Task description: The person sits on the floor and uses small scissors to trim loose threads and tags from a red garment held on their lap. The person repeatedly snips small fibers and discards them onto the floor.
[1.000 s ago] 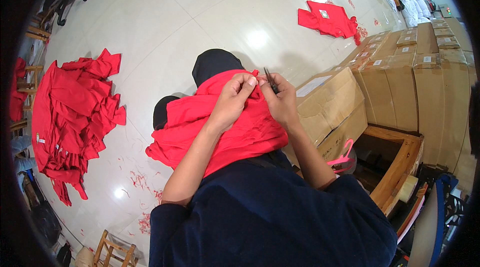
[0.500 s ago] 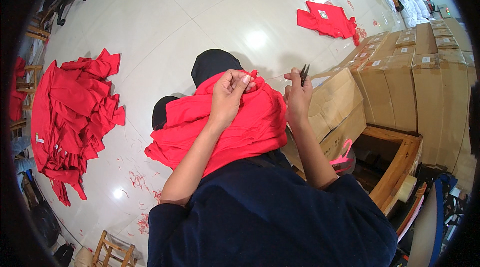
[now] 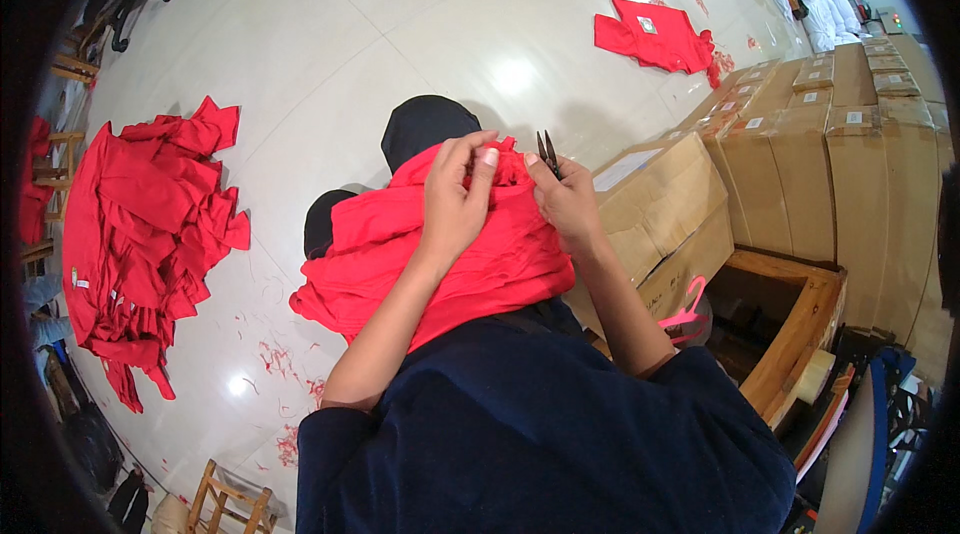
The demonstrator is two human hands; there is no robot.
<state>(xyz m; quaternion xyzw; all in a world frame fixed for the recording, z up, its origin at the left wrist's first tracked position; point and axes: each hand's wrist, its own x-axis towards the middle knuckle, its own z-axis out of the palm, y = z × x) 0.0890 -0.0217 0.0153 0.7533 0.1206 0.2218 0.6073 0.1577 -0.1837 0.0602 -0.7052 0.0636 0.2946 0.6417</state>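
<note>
A red garment [image 3: 450,254] lies bunched in folds over my lap. My left hand [image 3: 460,194] is at its far edge, fingers curled with the thumb close to them, gripping the cloth; the exact pinch is partly hidden. Just right of it, my right hand [image 3: 572,202] is closed round dark thread snips [image 3: 548,156], whose two narrow blades point up and stand slightly apart. The right thumb tip is beside the garment's upper right edge; whether it touches the cloth I cannot tell.
A heap of red garments [image 3: 160,234] lies on the floor at left, another red garment [image 3: 655,37] at far right. Cardboard boxes [image 3: 785,174] stack up on the right, beside a wooden frame [image 3: 800,344] and a pink hanger [image 3: 686,309]. Red thread scraps [image 3: 275,359] litter the floor.
My right hand has moved left with the snips, from over the box to the garment's edge beside my left hand. The left fingers have straightened somewhat.
</note>
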